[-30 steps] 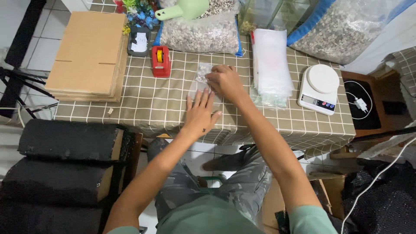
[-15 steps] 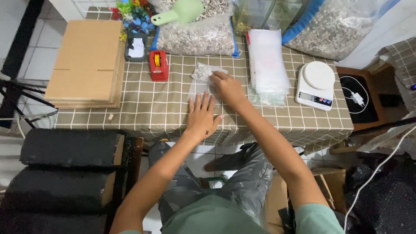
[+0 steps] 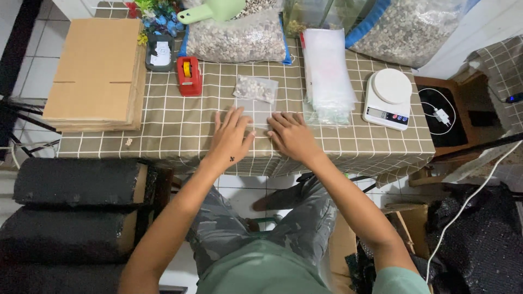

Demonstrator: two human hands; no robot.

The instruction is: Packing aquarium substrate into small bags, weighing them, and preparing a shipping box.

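Observation:
A small clear plastic bag lies flat on the checked tablecloth, with pale gravel gathered at its far end. My left hand rests palm down at the bag's near left corner, fingers spread. Flat on the cloth at the bag's near right corner lies my right hand, fingers slightly apart. Neither hand grips anything.
A red tape dispenser stands left of the bag. A stack of clear bags and a white kitchen scale lie to the right. Big gravel sacks with a green scoop line the back. Flat cardboard covers the left end.
My right hand has drawn back from the bag's far end to the near edge. The gravel bag now lies uncovered and flat. My left hand stayed close to its spot.

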